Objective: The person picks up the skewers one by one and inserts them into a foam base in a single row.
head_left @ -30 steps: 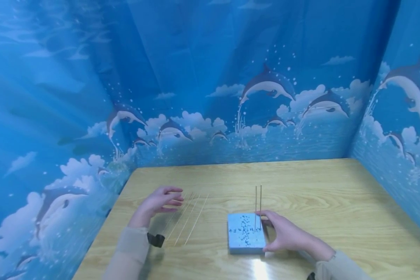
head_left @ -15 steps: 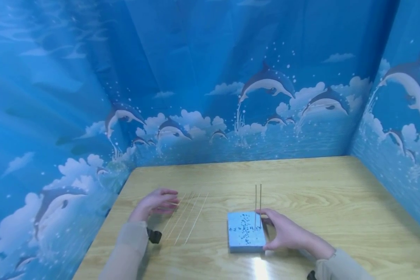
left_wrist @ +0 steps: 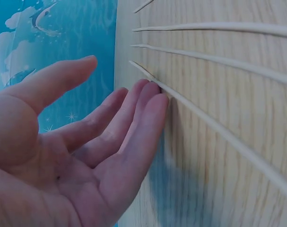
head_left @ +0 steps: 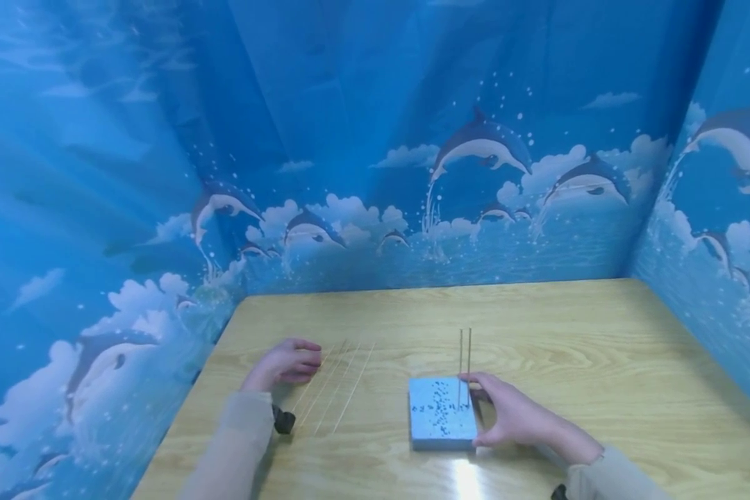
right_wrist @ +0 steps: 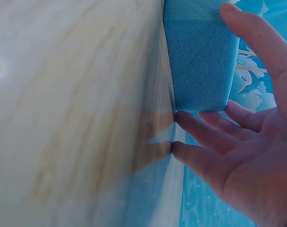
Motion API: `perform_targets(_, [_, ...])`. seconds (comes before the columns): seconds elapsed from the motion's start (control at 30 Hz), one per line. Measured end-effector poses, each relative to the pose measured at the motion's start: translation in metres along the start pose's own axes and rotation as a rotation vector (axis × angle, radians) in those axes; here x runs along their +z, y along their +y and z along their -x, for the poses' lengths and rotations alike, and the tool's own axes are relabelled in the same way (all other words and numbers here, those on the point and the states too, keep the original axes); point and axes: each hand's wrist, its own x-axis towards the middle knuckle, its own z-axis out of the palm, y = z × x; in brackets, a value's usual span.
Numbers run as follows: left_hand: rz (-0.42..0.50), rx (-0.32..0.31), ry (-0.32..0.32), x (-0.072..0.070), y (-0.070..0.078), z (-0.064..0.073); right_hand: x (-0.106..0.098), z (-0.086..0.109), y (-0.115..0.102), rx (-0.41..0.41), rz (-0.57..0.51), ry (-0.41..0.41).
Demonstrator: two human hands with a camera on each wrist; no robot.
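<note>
From my end, the left hand (head_left: 287, 360) has its fingers loosely bent and holding nothing; the fingertips sit right at the nearest stick (left_wrist: 219, 128), though I can't tell whether they touch it. My right hand (head_left: 509, 413) grips the foam block (head_left: 423, 397), thumb at its near right corner, fingers at the far right. Just beyond the left fingertips, on their right, 3 more sticks (head_left: 353, 387) lie roughly side by side on the table (head_left: 537, 326). Just beside my right index finger, 2 upright sticks (head_left: 469, 368) stand in the block.

The stick lies flat and looks thin, so I judge a clumsy pinch could roll it into its neighbours. I hold the block only along its right side; a hard push on its left might swivel it. A careless right-finger shift could knock the upright pair.
</note>
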Motion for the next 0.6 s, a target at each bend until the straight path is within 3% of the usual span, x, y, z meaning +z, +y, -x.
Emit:
perform_targets(0.43, [-0.033, -0.001, 0.044, 0.0078, -0.0031, -0.0056, -0.0001, 0.0018, -0.0004, -0.006, 0.001, 0.004])
perform_targets(0.6, [-0.061, 0.016, 0.099, 0.0099, -0.0048, -0.0095, 0.0001, 0.0013, 0.0004, -0.014, -0.010, 0.002])
